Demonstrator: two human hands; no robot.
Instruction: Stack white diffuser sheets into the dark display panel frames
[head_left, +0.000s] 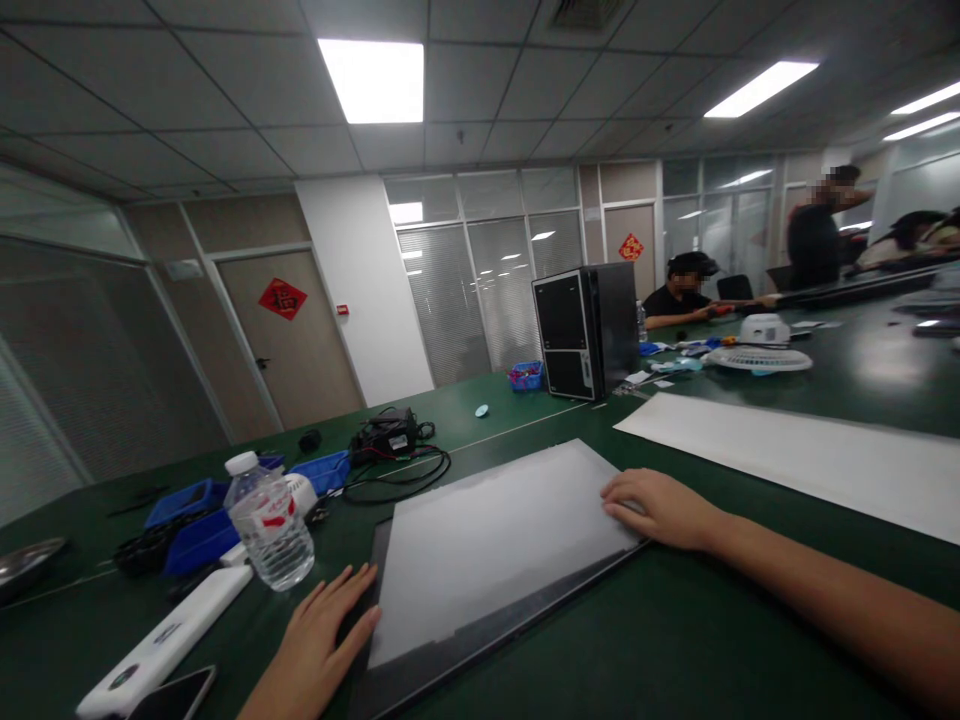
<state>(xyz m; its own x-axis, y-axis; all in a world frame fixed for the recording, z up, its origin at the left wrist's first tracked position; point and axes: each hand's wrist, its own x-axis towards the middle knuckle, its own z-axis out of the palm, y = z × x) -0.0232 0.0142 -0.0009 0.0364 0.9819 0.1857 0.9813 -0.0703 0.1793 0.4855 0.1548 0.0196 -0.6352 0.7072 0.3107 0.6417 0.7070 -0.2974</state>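
Observation:
A flat dark panel (487, 640) covered by a grey-white sheet (495, 540) lies on the green table (675, 650) in front of me. My left hand (319, 640) rests flat at the panel's left edge, fingers stretched out. At the panel's right corner my right hand (656, 508) lies on the sheet, fingers bent down onto it. Neither hand holds anything.
A water bottle (270, 530), a long white device (169, 635) and a phone (172, 697) lie at left. Blue trays (202, 520), cables (397, 470), a black computer case (585, 330) and a white sheet (810, 455) sit further off. Other people work at the far right.

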